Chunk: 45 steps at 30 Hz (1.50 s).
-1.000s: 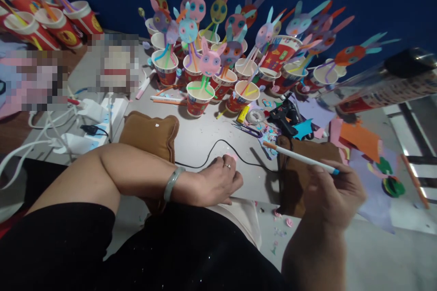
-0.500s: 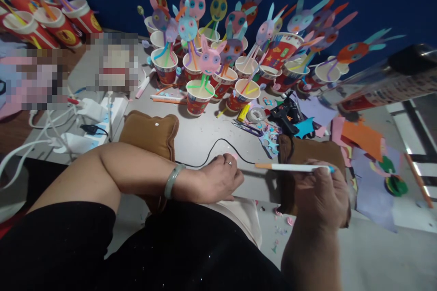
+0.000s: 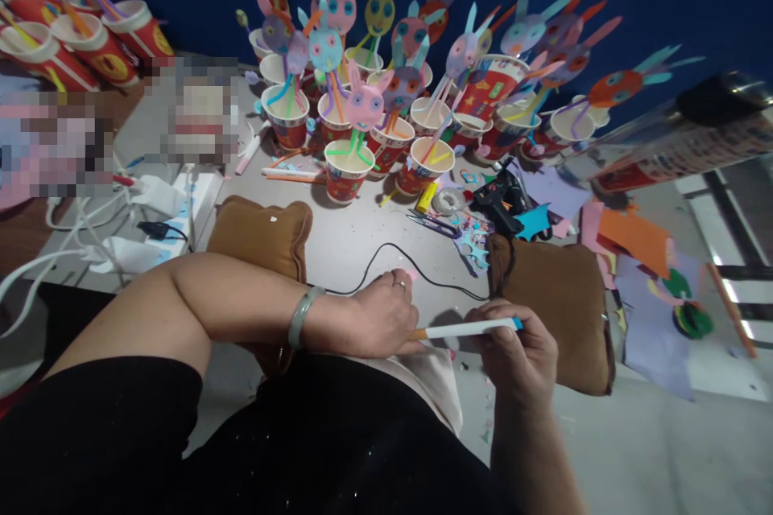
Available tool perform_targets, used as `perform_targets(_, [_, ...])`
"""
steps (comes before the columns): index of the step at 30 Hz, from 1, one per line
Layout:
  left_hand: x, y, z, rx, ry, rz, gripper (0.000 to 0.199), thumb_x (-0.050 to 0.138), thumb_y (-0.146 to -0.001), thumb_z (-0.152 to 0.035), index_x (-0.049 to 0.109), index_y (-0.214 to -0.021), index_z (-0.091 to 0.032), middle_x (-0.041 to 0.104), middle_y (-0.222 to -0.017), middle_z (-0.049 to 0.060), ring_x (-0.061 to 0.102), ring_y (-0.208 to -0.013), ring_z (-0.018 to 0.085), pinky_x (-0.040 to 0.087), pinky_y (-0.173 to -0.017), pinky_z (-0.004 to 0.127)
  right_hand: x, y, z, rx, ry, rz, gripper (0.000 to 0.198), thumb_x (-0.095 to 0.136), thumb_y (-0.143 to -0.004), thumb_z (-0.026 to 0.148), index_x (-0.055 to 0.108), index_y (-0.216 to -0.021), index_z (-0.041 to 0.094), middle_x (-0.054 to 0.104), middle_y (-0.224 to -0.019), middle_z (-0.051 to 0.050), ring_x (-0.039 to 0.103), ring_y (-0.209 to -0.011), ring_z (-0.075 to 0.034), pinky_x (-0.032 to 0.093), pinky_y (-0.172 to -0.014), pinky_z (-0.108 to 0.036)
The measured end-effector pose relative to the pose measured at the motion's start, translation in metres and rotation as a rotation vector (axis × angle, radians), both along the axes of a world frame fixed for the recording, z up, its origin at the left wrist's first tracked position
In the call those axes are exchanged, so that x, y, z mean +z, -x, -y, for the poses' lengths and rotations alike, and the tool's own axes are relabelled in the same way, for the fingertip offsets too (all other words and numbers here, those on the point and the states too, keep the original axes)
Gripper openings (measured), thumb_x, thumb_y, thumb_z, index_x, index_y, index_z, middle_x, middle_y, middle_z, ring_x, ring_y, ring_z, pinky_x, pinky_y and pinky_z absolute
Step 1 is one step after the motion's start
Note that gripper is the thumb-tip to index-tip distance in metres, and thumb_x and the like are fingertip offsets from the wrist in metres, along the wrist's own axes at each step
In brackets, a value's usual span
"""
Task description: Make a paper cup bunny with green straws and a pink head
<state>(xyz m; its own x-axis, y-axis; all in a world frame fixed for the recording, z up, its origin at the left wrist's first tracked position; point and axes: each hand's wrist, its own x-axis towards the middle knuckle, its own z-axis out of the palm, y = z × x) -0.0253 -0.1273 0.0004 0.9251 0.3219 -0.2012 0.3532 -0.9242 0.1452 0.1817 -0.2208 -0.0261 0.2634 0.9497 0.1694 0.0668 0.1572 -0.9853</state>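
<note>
My left hand (image 3: 382,318) rests on the grey table with its fingers curled down, a ring on one of them. What these fingers hold, if anything, is hidden. A small pink piece (image 3: 407,274) shows just beyond the knuckles. My right hand (image 3: 520,350) pinches a white marker (image 3: 462,329) by its blue end. The marker lies almost level, its orange end pointing left and reaching the fingers of my left hand; whether they touch I cannot tell.
Paper cups (image 3: 350,169) with straws and rabbit faces crowd the back. Brown cushions (image 3: 552,306) flank the hands. A black cord (image 3: 386,245) crosses the table near scissors (image 3: 433,223), a glue gun (image 3: 498,197) and paper scraps. A power strip (image 3: 193,209) lies left.
My right hand has moved left and slightly down with the marker, bringing its orange end to my left hand. My left hand has stayed nearly in place.
</note>
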Motion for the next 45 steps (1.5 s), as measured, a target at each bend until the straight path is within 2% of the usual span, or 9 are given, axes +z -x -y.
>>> perform_targets(7, [-0.001, -0.003, 0.001, 0.008, -0.029, -0.022, 0.052, 0.043, -0.101, -0.049, 0.075, -0.111, -0.009, 0.065, -0.132, 0.025, 0.055, -0.123, 0.038, 0.041, -0.091, 0.041, -0.01, 0.032, 0.008, -0.015, 0.215, 0.05, 0.027, 0.064, -0.094, 0.046, 0.067, -0.092, 0.019, 0.057, -0.056, 0.003, 0.048, -0.043, -0.01, 0.037, -0.041, -0.023])
perform_targets(12, [0.001, -0.003, 0.0, 0.032, -0.03, -0.002, 0.047, 0.043, -0.102, -0.04, 0.075, -0.112, -0.007, 0.064, -0.131, 0.028, 0.06, -0.115, 0.034, 0.042, -0.088, 0.04, -0.01, 0.039, 0.007, -0.175, 0.155, 0.014, 0.03, 0.064, -0.092, 0.049, 0.065, -0.09, 0.02, 0.055, -0.056, 0.004, 0.048, -0.045, -0.01, 0.037, -0.042, -0.021])
perform_targets(20, [-0.001, -0.002, -0.002, 0.051, -0.104, 0.11, 0.044, 0.043, -0.102, -0.037, 0.073, -0.109, -0.006, 0.062, -0.133, 0.028, 0.062, -0.116, 0.036, 0.044, -0.09, 0.043, -0.009, 0.043, 0.006, -0.126, 0.217, -0.007, 0.025, 0.068, -0.092, 0.042, 0.06, -0.081, 0.02, 0.051, -0.053, 0.006, 0.043, -0.041, -0.007, 0.033, -0.039, -0.019])
perform_targets(24, [0.002, -0.001, -0.005, -0.041, -0.145, 0.31, 0.045, 0.037, -0.104, -0.037, 0.072, -0.101, -0.009, 0.071, -0.109, 0.019, 0.066, -0.105, 0.031, 0.044, -0.087, 0.042, 0.003, 0.042, 0.004, -0.156, 0.114, -0.144, 0.022, 0.067, -0.092, 0.039, 0.061, -0.082, 0.021, 0.055, -0.058, 0.005, 0.046, -0.045, -0.007, 0.037, -0.043, -0.019])
perform_targets(28, [0.01, -0.001, -0.008, -0.123, 0.094, 0.338, 0.053, 0.031, -0.105, -0.048, 0.068, -0.094, -0.013, 0.073, -0.085, 0.011, 0.067, -0.079, 0.022, 0.045, -0.077, 0.038, 0.023, 0.045, 0.004, -0.137, 0.029, -0.247, 0.018, 0.067, -0.09, 0.035, 0.064, -0.079, 0.02, 0.053, -0.058, 0.004, 0.043, -0.044, -0.007, 0.036, -0.044, -0.021])
perform_targets(33, [0.02, -0.003, -0.014, -0.216, 0.418, 0.378, 0.047, 0.029, -0.106, -0.048, 0.063, -0.096, -0.017, 0.073, -0.083, 0.005, 0.064, -0.073, 0.017, 0.044, -0.073, 0.034, 0.045, 0.046, 0.009, -0.147, -0.043, -0.24, 0.013, 0.066, -0.088, 0.031, 0.066, -0.078, 0.021, 0.05, -0.052, 0.004, 0.04, -0.04, -0.009, 0.036, -0.043, -0.024])
perform_targets(40, [0.029, 0.004, -0.019, -0.245, 0.828, 0.449, 0.043, 0.033, -0.105, -0.05, 0.053, -0.08, -0.02, 0.063, -0.071, 0.0, 0.056, -0.066, 0.012, 0.043, -0.066, 0.027, 0.061, 0.053, 0.011, -0.125, -0.126, -0.207, 0.012, 0.063, -0.089, 0.03, 0.065, -0.08, 0.022, 0.044, -0.046, 0.006, 0.039, -0.038, -0.01, 0.042, -0.048, -0.028])
perform_targets(43, [0.028, 0.005, -0.017, -0.226, 0.868, 0.469, 0.043, 0.036, -0.104, -0.049, 0.053, -0.077, -0.02, 0.062, -0.068, -0.001, 0.056, -0.063, 0.011, 0.043, -0.063, 0.025, 0.062, 0.054, 0.01, -0.102, -0.127, -0.211, 0.012, 0.06, -0.09, 0.029, 0.065, -0.081, 0.022, 0.042, -0.044, 0.007, 0.038, -0.038, -0.011, 0.04, -0.047, -0.028])
perform_targets(45, [0.024, 0.004, -0.016, -0.201, 0.741, 0.488, 0.047, 0.032, -0.105, -0.052, 0.056, -0.081, -0.02, 0.065, -0.07, 0.0, 0.057, -0.063, 0.011, 0.042, -0.06, 0.026, 0.059, 0.053, 0.01, -0.149, -0.086, -0.198, 0.014, 0.06, -0.09, 0.029, 0.062, -0.078, 0.023, 0.042, -0.045, 0.007, 0.037, -0.039, -0.01, 0.041, -0.048, -0.029])
